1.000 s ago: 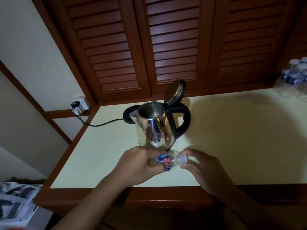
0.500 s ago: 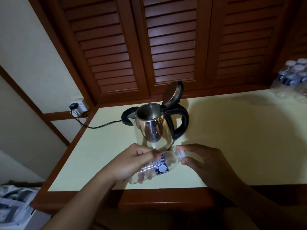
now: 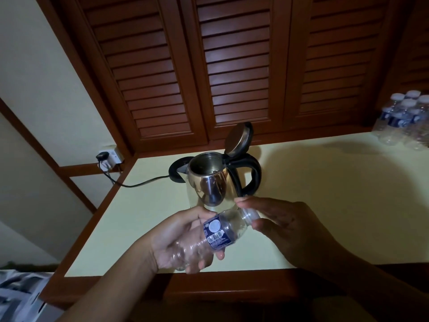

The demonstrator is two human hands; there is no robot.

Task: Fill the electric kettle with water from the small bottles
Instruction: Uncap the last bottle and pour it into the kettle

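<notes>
In the lower middle of the frame the left hand (image 3: 183, 242) grips the small water bottle (image 3: 222, 231) round its ribbed lower body, fingers curled under it. The bottle lies tilted, neck pointing up and to the right. The right hand (image 3: 290, 226) meets it there, thumb above and fingers below pinching the cap (image 3: 251, 214).

The step in hand looks to be unscrewing that cap. To do it well, the left hand should hold firm but not squeeze the thin plastic, or water may jump out as the seal breaks. Bringing the neck higher than the base before the last turn would also help. How full the bottle is cannot be told through the plastic.

Just beyond the hands, at centre frame, the steel electric kettle (image 3: 209, 184) stands on the pale table (image 3: 325, 194) with its lid (image 3: 238, 138) tipped up and back, so the mouth is ready for pouring. Its cord (image 3: 139, 182) runs left to a wall socket (image 3: 109, 156). At the far right edge stands a pack of small bottles (image 3: 406, 117), well apart from the kettle.
</notes>
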